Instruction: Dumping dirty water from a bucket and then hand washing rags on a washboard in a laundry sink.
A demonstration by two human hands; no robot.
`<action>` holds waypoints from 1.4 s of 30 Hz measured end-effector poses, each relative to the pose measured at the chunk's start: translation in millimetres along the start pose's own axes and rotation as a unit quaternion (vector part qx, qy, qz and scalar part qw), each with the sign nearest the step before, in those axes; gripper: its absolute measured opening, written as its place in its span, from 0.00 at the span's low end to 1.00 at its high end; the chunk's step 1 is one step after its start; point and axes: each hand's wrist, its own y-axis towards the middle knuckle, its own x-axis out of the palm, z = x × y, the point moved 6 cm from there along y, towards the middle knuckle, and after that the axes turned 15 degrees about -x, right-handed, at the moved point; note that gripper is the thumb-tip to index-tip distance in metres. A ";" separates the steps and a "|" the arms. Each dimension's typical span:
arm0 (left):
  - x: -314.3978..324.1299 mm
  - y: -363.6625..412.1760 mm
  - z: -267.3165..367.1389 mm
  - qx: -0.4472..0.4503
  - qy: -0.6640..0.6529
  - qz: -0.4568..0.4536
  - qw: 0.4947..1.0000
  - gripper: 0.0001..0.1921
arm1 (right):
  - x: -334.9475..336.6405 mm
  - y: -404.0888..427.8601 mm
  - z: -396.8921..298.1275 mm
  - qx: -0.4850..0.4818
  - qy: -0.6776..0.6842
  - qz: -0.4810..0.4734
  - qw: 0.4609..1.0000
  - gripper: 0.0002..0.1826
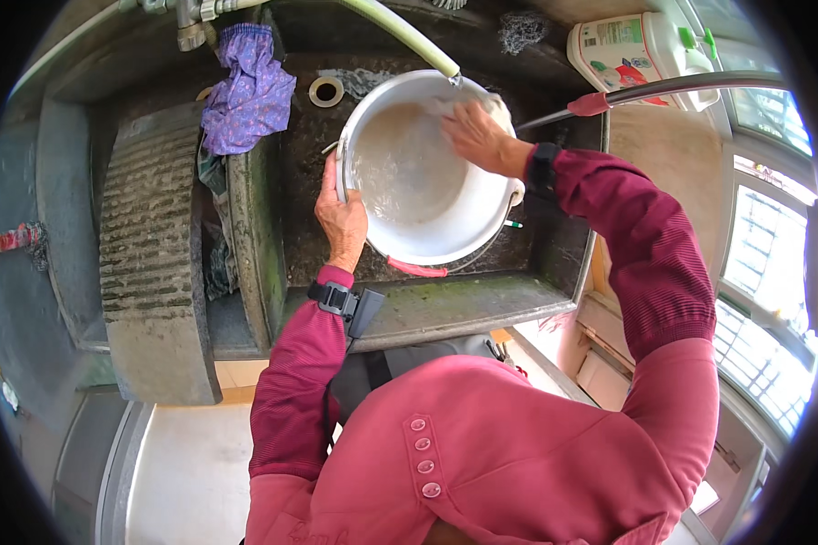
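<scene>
A white plastic bucket (436, 245) with cloudy water (409, 163) in it is in a dark stone sink. My left hand (342, 218) grips the bucket's left rim, thumb outside. My right hand (480, 133) presses a wet whitish cloth (497, 109) against the inner wall at the upper right; the cloth is partly hidden by the fingers. The end of a pale green hose (443, 61) hangs over the far rim, with water at its mouth. The bucket's wire handle with a red grip (416, 267) lies down along the near side.
Left of the basin stands a ridged stone washboard (153, 225), a purple patterned cloth (249, 95) beside it. A drain hole (326, 91) shows behind the bucket. A metal pole (682, 83) crosses from the right, near a white detergent jug (627, 54). The sink's front edge (443, 327) is close to my body.
</scene>
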 end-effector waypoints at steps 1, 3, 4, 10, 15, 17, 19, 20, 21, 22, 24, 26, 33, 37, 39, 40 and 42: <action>2.5 -2.2 3.2 0.005 0.015 -0.006 1.000 0.28 | 0.8 10.8 0.1 0.001 0.003 -0.002 1.000 0.09; 0.9 -4.1 5.9 0.010 0.011 0.014 1.000 0.29 | -17.7 20.8 11.7 0.142 0.001 0.152 0.978 0.13; -0.1 -3.3 6.4 0.017 0.005 0.035 0.999 0.29 | -0.9 24.5 5.2 0.164 0.123 0.084 0.975 0.18; 3.6 0.9 -2.3 -0.008 -0.022 0.005 1.000 0.25 | 26.0 31.5 -54.6 0.118 0.352 -0.062 0.927 0.18; 3.2 -9.0 8.5 -0.097 -0.037 -0.124 0.987 0.28 | -22.2 44.7 -34.8 0.159 0.492 0.208 0.830 0.17; 0.4 -7.3 4.8 -0.105 -0.038 -0.104 0.988 0.31 | -59.0 57.3 -38.4 0.213 0.553 0.374 0.713 0.18; 2.0 -2.9 -3.9 -0.101 -0.053 -0.074 0.991 0.32 | -66.6 73.3 -52.0 0.219 0.560 0.423 0.678 0.21; 3.9 -1.5 -5.6 -0.081 -0.023 -0.060 0.995 0.31 | -58.2 80.5 -53.5 0.215 0.512 0.414 0.721 0.20; 3.8 -2.0 -5.7 -0.063 0.008 -0.045 0.997 0.30 | -57.6 85.1 -52.2 0.210 0.464 0.404 0.760 0.19; 4.9 -0.9 -5.4 -0.044 0.001 -0.044 0.998 0.28 | -52.2 87.3 -46.8 0.212 0.460 0.408 0.760 0.19; 3.0 -3.6 -9.6 -0.044 0.009 -0.045 0.998 0.27 | -41.7 97.8 -33.9 0.184 0.384 0.341 0.838 0.17; 5.9 -0.8 -15.1 -0.067 0.014 -0.033 0.997 0.29 | -26.3 92.5 -13.0 0.233 0.354 0.309 0.851 0.16; 10.5 -2.1 -10.8 -0.086 -0.120 -0.019 0.989 0.31 | 25.2 37.9 1.0 0.422 0.378 0.134 0.813 0.12; 5.9 1.1 -14.9 -0.051 -0.125 -0.004 0.991 0.30 | 41.5 15.4 -45.2 0.423 0.553 0.080 0.713 0.09; 6.6 1.7 -18.1 -0.060 -0.133 -0.014 0.989 0.30 | 51.1 27.6 -69.9 0.327 0.573 0.061 0.749 0.11; 10.8 3.1 -19.7 -0.035 -0.108 -0.022 0.993 0.30 | 62.8 35.2 -85.8 0.226 0.588 0.037 0.776 0.12; 11.8 1.8 -15.9 -0.039 -0.073 -0.029 0.996 0.29 | 92.2 9.9 -85.7 0.411 0.650 0.072 0.635 0.15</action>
